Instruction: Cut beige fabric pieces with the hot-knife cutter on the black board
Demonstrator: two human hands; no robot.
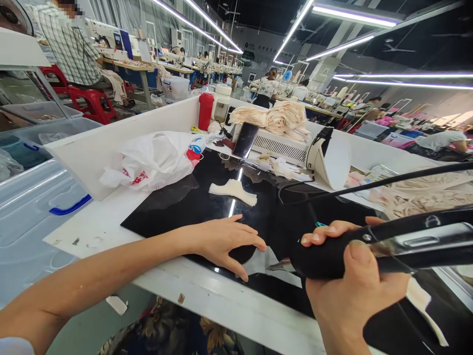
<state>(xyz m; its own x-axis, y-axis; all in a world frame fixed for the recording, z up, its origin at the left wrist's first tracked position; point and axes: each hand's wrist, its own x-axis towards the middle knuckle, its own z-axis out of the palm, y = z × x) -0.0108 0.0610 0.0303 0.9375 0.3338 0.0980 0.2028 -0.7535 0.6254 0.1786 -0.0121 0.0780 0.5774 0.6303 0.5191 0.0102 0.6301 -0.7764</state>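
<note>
My right hand (354,291) is wrapped round a black corded hand tool (332,254) with a shiny metal strip along its body. The tool's pointed metal tip (281,266) hangs low near a thin, greyish see-through patch (262,261) on the black board (166,212). My left hand (225,244) is palm down over the board, fingers apart and holding nothing; its fingertips reach beside that patch, and whether they touch it I cannot tell. Beyond it lies a curved cream padded piece (233,191). A second cream piece (424,308) lies at the right, partly behind my right hand.
A white plastic bag (151,160), a phone (245,139), a red bottle (205,111) and bundled cream cloth (273,118) stand along the back. A white cone-shaped shade (330,158) is at the back right. The tool's cable (369,186) crosses the right side. Other people sit farther off.
</note>
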